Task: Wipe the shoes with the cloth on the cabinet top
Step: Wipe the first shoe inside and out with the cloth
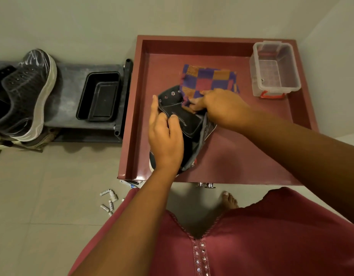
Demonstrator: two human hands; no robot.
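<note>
Maroon cabinet top (241, 156) — left hand (165, 140) grips black shoe (190, 124); right hand (222, 110) pinches checked woven cloth (208, 80) just beyond its fingertips — wiping's underway, next sweep needs firm pressure.

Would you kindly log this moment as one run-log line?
stage: wiping shoe | left hand: grips black shoe | right hand: pinches checked cloth at shoe | surface: cabinet top

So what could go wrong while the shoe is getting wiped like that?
The black shoe sits near the front edge of the cabinet top, steadied only by the left hand, so it might slip off towards the bare foot. The right hand is reaching onto the checked cloth; a wide swipe could bump the clear plastic box.
</note>
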